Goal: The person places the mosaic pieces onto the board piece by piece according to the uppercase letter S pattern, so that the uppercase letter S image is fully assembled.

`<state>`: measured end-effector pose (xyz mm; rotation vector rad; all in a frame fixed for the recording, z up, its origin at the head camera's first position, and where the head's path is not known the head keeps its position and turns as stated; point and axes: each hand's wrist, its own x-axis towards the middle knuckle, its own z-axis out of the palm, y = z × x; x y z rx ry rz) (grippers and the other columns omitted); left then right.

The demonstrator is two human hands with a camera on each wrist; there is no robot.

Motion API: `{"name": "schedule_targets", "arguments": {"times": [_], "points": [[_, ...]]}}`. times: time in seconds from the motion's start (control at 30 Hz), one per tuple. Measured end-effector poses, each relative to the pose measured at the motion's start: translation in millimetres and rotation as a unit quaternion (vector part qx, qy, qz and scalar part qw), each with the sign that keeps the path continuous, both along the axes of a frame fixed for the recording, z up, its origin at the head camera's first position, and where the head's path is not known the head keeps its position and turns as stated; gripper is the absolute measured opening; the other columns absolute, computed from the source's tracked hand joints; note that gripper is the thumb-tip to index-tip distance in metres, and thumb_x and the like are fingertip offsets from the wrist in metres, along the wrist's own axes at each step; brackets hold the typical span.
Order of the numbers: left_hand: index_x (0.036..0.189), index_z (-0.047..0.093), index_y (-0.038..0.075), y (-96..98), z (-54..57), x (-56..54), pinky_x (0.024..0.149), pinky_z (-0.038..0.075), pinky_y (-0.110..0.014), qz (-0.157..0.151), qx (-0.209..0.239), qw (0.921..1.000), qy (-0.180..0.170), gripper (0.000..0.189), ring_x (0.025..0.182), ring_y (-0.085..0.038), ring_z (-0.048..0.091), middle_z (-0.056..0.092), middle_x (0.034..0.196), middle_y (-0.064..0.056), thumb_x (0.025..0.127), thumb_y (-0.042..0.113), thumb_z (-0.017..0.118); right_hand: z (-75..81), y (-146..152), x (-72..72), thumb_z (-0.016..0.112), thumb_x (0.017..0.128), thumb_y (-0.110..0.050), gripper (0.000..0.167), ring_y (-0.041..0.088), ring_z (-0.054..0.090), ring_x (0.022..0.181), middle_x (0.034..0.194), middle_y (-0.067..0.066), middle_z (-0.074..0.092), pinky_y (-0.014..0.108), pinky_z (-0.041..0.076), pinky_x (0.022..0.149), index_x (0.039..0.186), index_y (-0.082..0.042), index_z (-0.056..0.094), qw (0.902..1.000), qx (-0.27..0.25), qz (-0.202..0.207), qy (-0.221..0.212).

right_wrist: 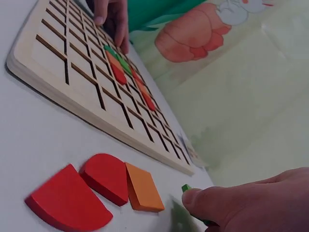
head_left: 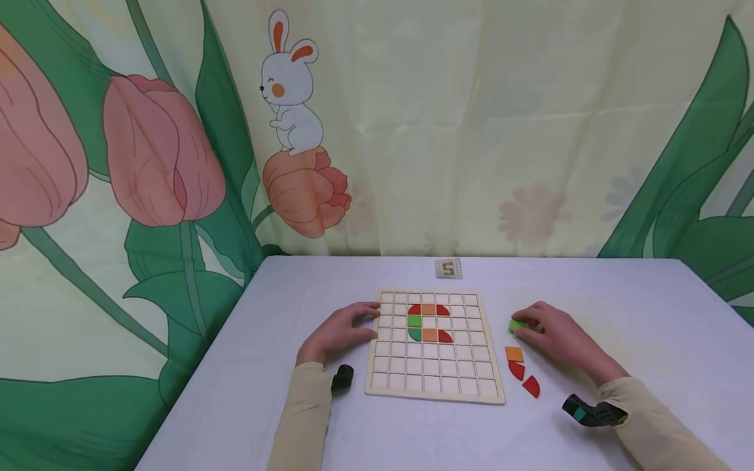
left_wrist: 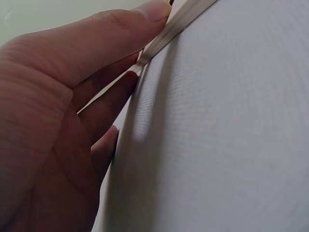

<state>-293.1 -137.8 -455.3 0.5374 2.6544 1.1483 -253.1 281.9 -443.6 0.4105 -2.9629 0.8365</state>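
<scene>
We have a whitish table (head_left: 206, 418), its far edge by a cream printed curtain (head_left: 412, 85). Left: big pink tulips (head_left: 159, 150), green leaves (head_left: 215, 104), then a white rabbit (head_left: 297, 124) atop a peach tulip (head_left: 297, 193). Right: faint flowers (head_left: 533, 212), tall green foliage (head_left: 683, 150). We note soft light.

A white surface (head_left: 224, 405) lies under left grip (head_left: 336, 332) and right grip (head_left: 559, 337); beyond hangs a pale curtain (head_left: 424, 163), its printed rabbit (head_left: 299, 121) and pink tulips (head_left: 156, 154) past the left grip, green leaves (head_left: 686, 144) past the right.
</scene>
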Motion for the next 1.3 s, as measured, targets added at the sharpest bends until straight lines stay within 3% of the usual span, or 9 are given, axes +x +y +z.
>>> {"name": "schedule_targets", "arguments": {"times": [0.23,0.5,0.8,1.0,1.3], "points": [[0.129,0.064,0.015,-1.3,-2.5,0.4,0.114,0.031,-0.040,-0.002,0.001,1.0000,0.003,0.045,0.139,-0.016,0.037,0.049,0.145,0.010,0.086,0.023,0.076,10.4,-25,8.4,0.072,0.087,-0.015,0.029,0.028,0.057,0.098,0.108,0.011,0.059,0.042,0.056,0.081,0.114,-0.002,0.069,0.9999,-0.003,0.011,-0.008],[0.128,0.064,0.015,-1.0,-2.7,0.4,0.115,0.030,-0.041,0.001,-0.004,1.0000,0.001,0.045,0.139,-0.016,0.036,0.049,0.145,0.011,0.086,0.022,0.076,21.6,-53,20.5,0.073,0.088,-0.014,0.029,0.021,0.059,0.096,0.107,0.005,0.060,0.023,0.055,0.070,0.115,-0.004,0.069,0.9982,-0.011,0.056,-0.021],[0.129,0.064,0.014,-1.5,-1.7,-0.3,0.114,0.031,-0.040,-0.002,-0.003,1.0000,0.008,0.045,0.139,-0.015,0.037,0.049,0.145,0.011,0.086,0.021,0.076,21.1,-77,25.2,0.071,0.088,-0.013,0.025,0.015,0.057,0.090,0.106,0.002,0.060,0.032,0.055,0.076,0.112,-0.006,0.070,0.9953,-0.007,0.097,0.001],[0.128,0.064,0.014,-2.0,-1.0,0.3,0.114,0.031,-0.040,-0.002,0.000,1.0000,0.007,0.044,0.139,-0.015,0.037,0.049,0.144,0.011,0.086,0.021,0.076,15.1,-89,25.0,0.072,0.088,-0.011,0.021,0.017,0.060,0.095,0.106,0.000,0.059,0.036,0.055,0.082,0.108,-0.008,0.071,0.9916,0.004,0.127,0.023],[0.127,0.064,0.015,-2.6,-2.5,-1.2,0.114,0.031,-0.040,-0.005,-0.005,0.9999,0.014,0.044,0.139,-0.015,0.037,0.049,0.144,0.011,0.086,0.022,0.076,11.0,-98,24.3,0.074,0.087,-0.013,0.022,0.010,0.055,0.087,0.100,-0.003,0.059,0.031,0.053,0.076,0.109,-0.009,0.071,0.9924,0.010,0.119,0.027]]}}
